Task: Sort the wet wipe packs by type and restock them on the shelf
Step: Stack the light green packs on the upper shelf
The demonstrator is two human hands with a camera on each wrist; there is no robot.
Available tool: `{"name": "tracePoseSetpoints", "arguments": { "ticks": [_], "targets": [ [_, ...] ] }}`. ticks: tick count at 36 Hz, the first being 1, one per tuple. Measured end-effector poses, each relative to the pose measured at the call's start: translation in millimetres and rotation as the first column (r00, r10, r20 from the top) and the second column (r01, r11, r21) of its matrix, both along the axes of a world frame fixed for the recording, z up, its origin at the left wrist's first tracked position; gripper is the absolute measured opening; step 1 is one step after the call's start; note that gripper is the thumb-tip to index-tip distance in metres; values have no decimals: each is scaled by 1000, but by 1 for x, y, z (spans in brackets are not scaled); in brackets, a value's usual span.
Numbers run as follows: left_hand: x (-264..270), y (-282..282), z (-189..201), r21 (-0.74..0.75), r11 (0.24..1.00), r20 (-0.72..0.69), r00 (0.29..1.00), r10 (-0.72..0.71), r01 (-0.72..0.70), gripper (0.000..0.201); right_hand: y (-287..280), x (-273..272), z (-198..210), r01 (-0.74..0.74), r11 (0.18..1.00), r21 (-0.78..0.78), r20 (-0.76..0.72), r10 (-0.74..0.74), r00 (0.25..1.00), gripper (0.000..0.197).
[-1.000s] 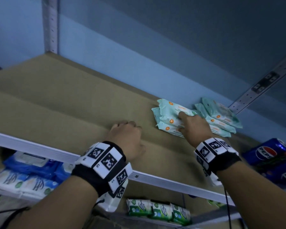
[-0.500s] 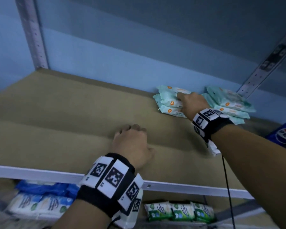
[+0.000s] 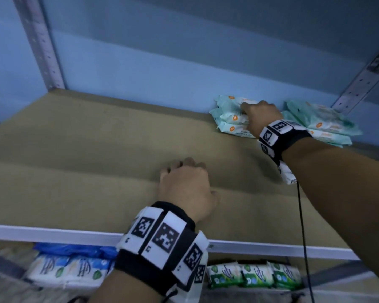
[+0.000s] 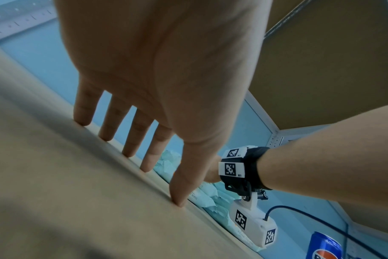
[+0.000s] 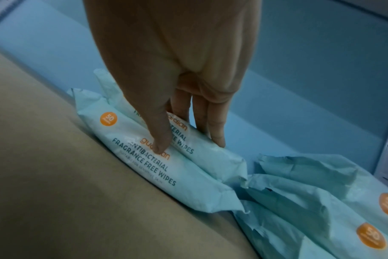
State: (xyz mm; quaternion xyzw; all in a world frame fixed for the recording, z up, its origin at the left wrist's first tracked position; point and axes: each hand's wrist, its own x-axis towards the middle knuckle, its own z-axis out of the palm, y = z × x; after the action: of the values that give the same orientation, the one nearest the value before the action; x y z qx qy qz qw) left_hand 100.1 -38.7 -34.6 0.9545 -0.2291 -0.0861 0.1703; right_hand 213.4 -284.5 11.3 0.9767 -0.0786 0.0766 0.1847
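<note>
Two stacks of teal wet wipe packs lie at the back right of the brown shelf board (image 3: 96,149). My right hand (image 3: 260,119) (image 5: 184,136) holds the left stack (image 3: 230,119) (image 5: 144,168): the thumb presses the front pack and the fingers reach behind the upper pack. The right stack (image 3: 324,123) (image 5: 299,201) lies loose and fanned beside it. My left hand (image 3: 184,184) (image 4: 162,157) holds nothing; its straight fingertips rest on the board near the front middle.
A white front rail (image 3: 53,234) edges the shelf. Below it sit blue-and-white wipe packs (image 3: 70,270) and green wipe packs (image 3: 256,276). Metal uprights (image 3: 42,44) stand at the back corners against the blue wall. A Pepsi can (image 4: 326,247) is at the right.
My right hand has reached further back, taking the left stack closer to the wall. The left hand stays on the board. My view has shifted.
</note>
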Motion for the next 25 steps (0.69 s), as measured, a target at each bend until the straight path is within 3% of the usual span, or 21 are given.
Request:
{"name": "tracePoseSetpoints", "arguments": {
  "ticks": [10, 16, 25],
  "targets": [
    [1, 5, 0, -2, 1000, 3, 1000, -23, 23, 58, 0, -4, 2, 27, 999, 40, -29, -26, 999, 40],
    [2, 7, 1, 14, 999, 4, 999, -46, 45, 55, 6, -27, 8, 31, 982, 186, -109, -11, 994, 69],
    [-18, 10, -4, -11, 1000, 140, 990, 3, -2, 48, 19, -97, 4, 99, 954, 283, -150, -58, 987, 63]
  ]
}}
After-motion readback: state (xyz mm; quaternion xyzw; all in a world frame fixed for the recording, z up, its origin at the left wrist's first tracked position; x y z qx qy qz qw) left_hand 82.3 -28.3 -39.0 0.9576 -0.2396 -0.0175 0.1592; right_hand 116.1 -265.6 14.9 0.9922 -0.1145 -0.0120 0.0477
